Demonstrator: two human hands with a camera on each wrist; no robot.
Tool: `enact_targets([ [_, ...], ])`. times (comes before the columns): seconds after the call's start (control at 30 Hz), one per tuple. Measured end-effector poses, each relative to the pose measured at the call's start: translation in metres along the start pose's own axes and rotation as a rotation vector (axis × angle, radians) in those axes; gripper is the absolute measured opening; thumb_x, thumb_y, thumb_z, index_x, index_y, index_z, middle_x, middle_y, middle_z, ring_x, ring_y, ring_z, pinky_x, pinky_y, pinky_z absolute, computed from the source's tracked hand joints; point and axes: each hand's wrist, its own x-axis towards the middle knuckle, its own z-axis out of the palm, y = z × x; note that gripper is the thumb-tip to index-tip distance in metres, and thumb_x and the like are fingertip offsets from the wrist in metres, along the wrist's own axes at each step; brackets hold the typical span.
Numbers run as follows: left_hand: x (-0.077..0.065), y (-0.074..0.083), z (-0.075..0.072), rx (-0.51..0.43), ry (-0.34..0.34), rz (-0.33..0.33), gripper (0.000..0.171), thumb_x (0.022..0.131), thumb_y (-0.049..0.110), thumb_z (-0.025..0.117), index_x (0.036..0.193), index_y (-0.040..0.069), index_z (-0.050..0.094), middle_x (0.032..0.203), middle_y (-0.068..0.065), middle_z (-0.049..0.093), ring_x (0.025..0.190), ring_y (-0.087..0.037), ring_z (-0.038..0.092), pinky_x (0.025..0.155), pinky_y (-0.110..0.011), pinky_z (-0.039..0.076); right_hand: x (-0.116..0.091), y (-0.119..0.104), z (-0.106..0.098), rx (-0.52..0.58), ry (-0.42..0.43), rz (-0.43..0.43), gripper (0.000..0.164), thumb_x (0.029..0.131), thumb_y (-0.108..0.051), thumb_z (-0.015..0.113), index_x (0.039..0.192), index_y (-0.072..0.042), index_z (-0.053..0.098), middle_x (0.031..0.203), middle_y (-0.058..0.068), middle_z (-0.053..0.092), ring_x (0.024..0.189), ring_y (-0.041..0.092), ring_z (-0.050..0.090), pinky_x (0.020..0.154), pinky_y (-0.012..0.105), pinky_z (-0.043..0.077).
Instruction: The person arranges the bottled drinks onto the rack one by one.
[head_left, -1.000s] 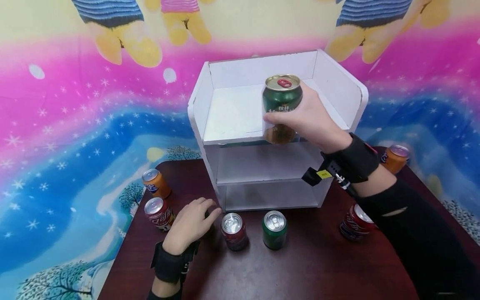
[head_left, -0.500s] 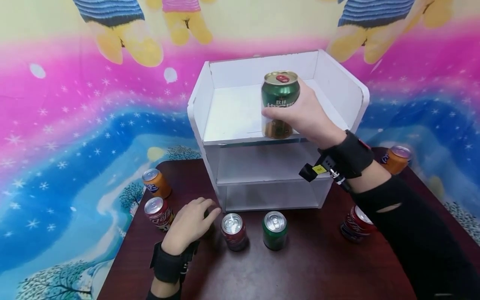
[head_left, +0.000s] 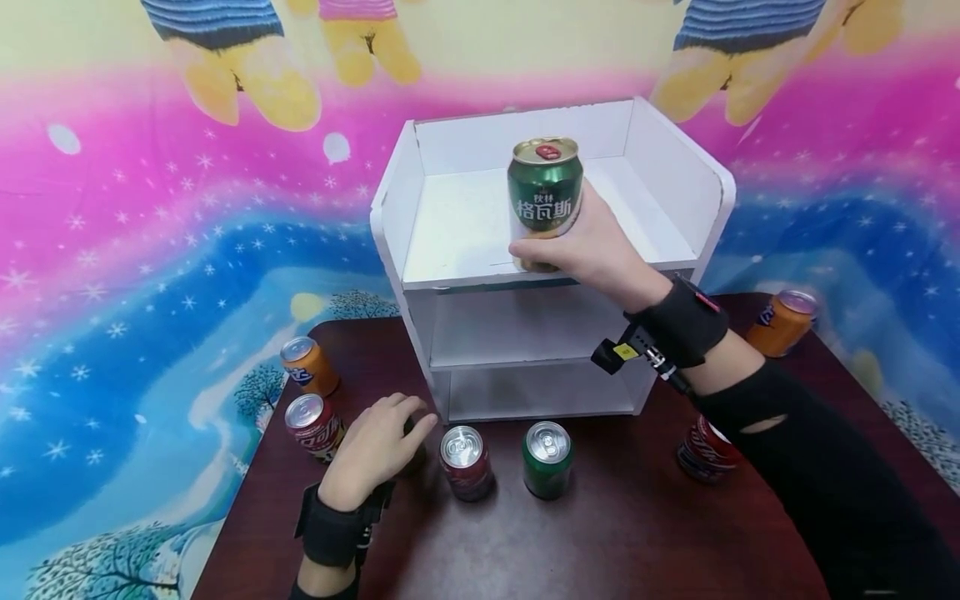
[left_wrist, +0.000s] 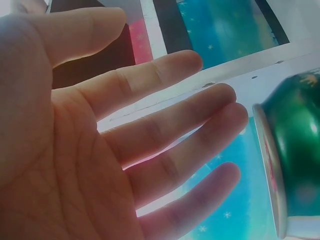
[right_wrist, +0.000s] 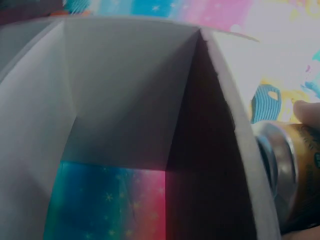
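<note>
My right hand (head_left: 592, 242) grips a green and gold drink can (head_left: 543, 192), held upright at the front edge of the top shelf of a white shelf unit (head_left: 457, 225). In the right wrist view, the gold lower part of this can (right_wrist: 305, 170) shows beside the shelf board. My left hand (head_left: 378, 446) is low over the table, left of the shelf unit, with a dark can (head_left: 414, 457) mostly hidden behind it. Its fingers lie fairly straight in the left wrist view, apart from a green can (left_wrist: 305, 150) at the right edge.
On the dark red table (head_left: 600, 542), a dark red can (head_left: 467, 462) and a green can (head_left: 547, 460) stand before the shelf unit. An orange can (head_left: 309, 367) and a red can (head_left: 315, 429) stand left. Another orange can (head_left: 782, 323) and red can (head_left: 707, 450) stand right.
My right hand has carried the green and gold can slightly left, and its label has turned more toward the head camera. The left hand stays in about the same place.
</note>
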Motion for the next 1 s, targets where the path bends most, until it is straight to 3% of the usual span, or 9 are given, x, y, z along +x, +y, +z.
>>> enact_targets([
  [0.4, -0.001, 0.001, 0.001, -0.007, -0.003, -0.007, 0.035, 0.094, 0.036, 0.058, 0.114, 0.008, 0.066, 0.106, -0.008, 0.064, 0.095, -0.022, 0.060, 0.079, -0.040, 0.049, 0.007, -0.002, 0.014, -0.047, -0.033, 0.040, 0.078, 0.073, -0.026, 0.082, 0.135, -0.015, 0.036, 0.118, 0.002, 0.053, 0.103, 0.015, 0.050, 0.093, 0.037, 0.037],
  [1.0, 0.000, 0.000, -0.002, 0.022, 0.012, 0.000, 0.034, 0.094, 0.035, 0.057, 0.113, 0.009, 0.067, 0.104, -0.007, 0.064, 0.093, -0.022, 0.061, 0.077, -0.040, 0.049, 0.014, -0.009, 0.030, -0.057, -0.033, 0.021, 0.075, 0.072, -0.027, 0.083, 0.131, -0.014, 0.039, 0.113, 0.000, 0.055, 0.098, 0.012, 0.053, 0.089, 0.033, 0.041],
])
